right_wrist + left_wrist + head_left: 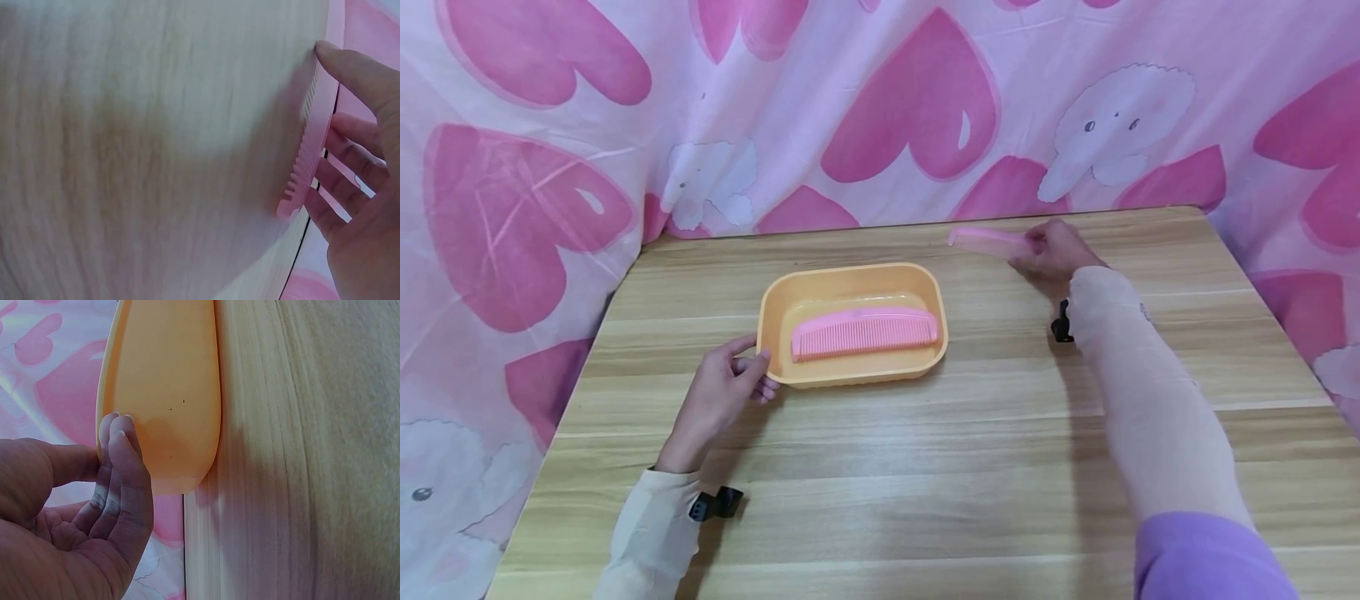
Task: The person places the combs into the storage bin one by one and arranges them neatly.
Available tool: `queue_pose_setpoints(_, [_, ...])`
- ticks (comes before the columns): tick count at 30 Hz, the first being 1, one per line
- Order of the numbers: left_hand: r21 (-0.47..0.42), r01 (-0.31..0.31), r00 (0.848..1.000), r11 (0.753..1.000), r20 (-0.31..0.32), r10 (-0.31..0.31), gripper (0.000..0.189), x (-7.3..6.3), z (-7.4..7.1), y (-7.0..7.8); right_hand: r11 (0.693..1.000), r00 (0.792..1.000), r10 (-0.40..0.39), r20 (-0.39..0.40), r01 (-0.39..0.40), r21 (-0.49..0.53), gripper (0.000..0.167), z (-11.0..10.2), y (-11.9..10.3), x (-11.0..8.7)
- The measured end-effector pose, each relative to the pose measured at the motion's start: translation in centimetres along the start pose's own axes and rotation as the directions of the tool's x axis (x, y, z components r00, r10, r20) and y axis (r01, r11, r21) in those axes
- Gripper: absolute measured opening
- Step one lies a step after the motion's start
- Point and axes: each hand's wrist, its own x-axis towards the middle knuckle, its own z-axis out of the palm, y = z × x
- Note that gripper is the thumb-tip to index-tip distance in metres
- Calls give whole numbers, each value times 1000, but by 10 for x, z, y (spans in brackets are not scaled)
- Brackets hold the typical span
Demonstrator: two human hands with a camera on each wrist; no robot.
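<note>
An orange-yellow plastic basin (850,379) stands on the table, left of its middle, with a pink comb (865,332) lying inside, teeth toward the near side. My left hand (722,392) pinches the basin's left near corner; in the left wrist view the thumb (75,464) is at the rim and the fingers press the outer wall (169,375). At the table's far side my right hand (1056,250) grips the right end of a second pink comb (988,241). The right wrist view shows thumb and fingers along this comb (320,125), its teeth facing the wood.
The wood-grain table (910,492) ends at the back against a pink curtain (1030,100) printed with hearts and cartoon animals. More curtain hangs along the left and right sides. Each sleeve carries a small black wrist device (717,504).
</note>
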Motion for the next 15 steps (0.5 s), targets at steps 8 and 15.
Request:
queue_pose_setpoints(8, [3, 19, 1000, 1000, -1, -19, 47, 0, 0, 0, 991, 993, -113, 16, 114, -74, 62, -3, 8, 2])
queue_pose_setpoints(15, [16, 20, 1000, 1000, -3, -20, 45, 1, 1, -2, 996, 995, -85, 50, 86, -12, 59, -4, 13, -3])
